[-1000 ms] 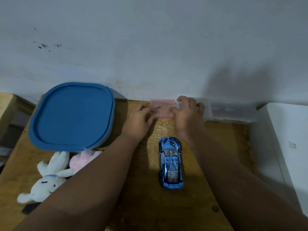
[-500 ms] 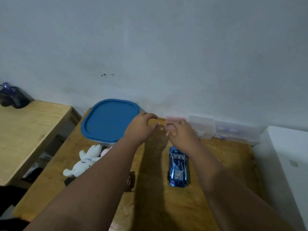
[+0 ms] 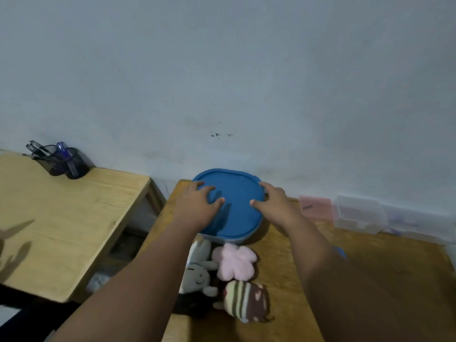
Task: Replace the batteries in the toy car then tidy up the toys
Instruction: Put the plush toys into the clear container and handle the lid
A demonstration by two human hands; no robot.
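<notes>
Both hands sit spread on the blue lid (image 3: pixel 234 208) of a container at the table's (image 3: pixel 370 267) far edge: left hand (image 3: pixel 197 206) on its left side, right hand (image 3: pixel 275 202) on its right rim. Toy car (image 3: pixel 340 251), shiny blue, mostly hidden behind the right forearm. Plush toys (image 3: pixel 229 275) lie just near of the container.

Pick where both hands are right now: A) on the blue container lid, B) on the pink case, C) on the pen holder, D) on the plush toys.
A: the left hand and the right hand both rest, fingers spread, on the blue container lid; the pink case sits untouched to their right.
</notes>
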